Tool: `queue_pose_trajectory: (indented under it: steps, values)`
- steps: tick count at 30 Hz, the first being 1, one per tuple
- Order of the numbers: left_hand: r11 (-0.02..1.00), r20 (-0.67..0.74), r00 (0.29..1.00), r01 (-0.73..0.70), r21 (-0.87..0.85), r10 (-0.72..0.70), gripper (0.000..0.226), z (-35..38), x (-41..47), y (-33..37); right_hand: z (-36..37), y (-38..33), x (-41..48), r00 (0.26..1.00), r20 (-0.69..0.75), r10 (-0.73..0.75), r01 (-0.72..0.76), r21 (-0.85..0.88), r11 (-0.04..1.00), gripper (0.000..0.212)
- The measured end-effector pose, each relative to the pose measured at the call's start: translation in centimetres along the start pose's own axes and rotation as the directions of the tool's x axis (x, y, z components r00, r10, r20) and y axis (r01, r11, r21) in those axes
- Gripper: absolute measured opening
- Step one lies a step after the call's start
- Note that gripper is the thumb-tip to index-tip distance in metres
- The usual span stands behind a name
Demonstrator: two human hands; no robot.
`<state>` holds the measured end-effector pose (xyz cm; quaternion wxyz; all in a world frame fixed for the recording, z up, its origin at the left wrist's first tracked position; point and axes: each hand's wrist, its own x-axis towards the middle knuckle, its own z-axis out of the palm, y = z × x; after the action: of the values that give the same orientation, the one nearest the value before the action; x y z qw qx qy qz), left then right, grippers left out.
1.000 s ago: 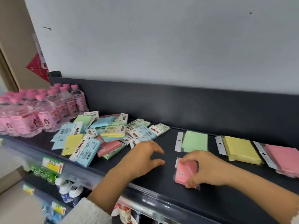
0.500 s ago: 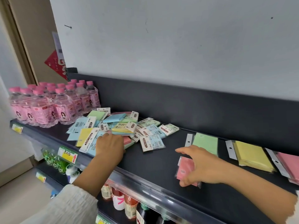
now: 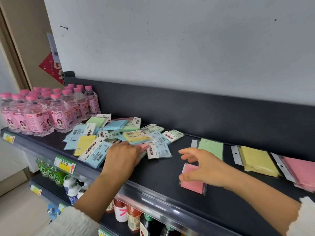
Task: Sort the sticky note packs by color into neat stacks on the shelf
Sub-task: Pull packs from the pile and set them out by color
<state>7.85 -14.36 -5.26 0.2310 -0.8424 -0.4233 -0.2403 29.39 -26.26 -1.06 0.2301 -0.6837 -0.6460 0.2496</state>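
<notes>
Since a second ago my left hand point(image 3: 122, 155) has travelled from the bare middle of the shelf point(image 3: 162, 186) over to the jumbled pile point(image 3: 109, 132) of packs, and my right hand point(image 3: 202, 169) has let go its curl round the loose pink pack point(image 3: 192, 185).

From the head camera, I see the left hand lying palm down on the near edge of the pile, fingers together and stretched over a buried pink pack point(image 3: 145, 147). The thumb is hidden, so I cannot tell whether it pinches that pack or only rests on it.

The right hand is spread wide above the loose pink pack, which lies flat near the front lip of the shelf. The thumb sits at the pack's left edge, and the other fingers are splayed and lifted clear.

Behind and to the right, three sorted stacks lie in a row along the back: green stack point(image 3: 211, 149), yellow stack point(image 3: 257, 160), pink stack point(image 3: 301, 172). Pink-capped bottles point(image 3: 47, 113) stand at the far left of the shelf.
</notes>
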Motion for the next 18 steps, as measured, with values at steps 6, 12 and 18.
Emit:
queue_pose_trajectory:
  steps: [6,12,18]
  values:
    - [0.909,-0.249,0.958,0.029,-0.417,-0.145,0.027,-4.1,0.9,3.8,-0.2,-0.6,0.3,0.993,-0.078,0.084,-0.046,0.395,0.917,0.041]
    - [0.417,0.008,0.924,0.181,-0.891,-0.383,0.009,-5.8,3.1,5.8,-1.5,-0.3,-0.5,0.987,-0.091,0.131,-0.054,0.586,0.808,0.023]
    - [0.128,0.135,0.936,0.185,-0.974,-0.325,0.007,-4.5,3.8,8.5,-3.0,0.7,-1.8,0.970,-0.070,0.232,-0.078,0.816,0.573,0.036]
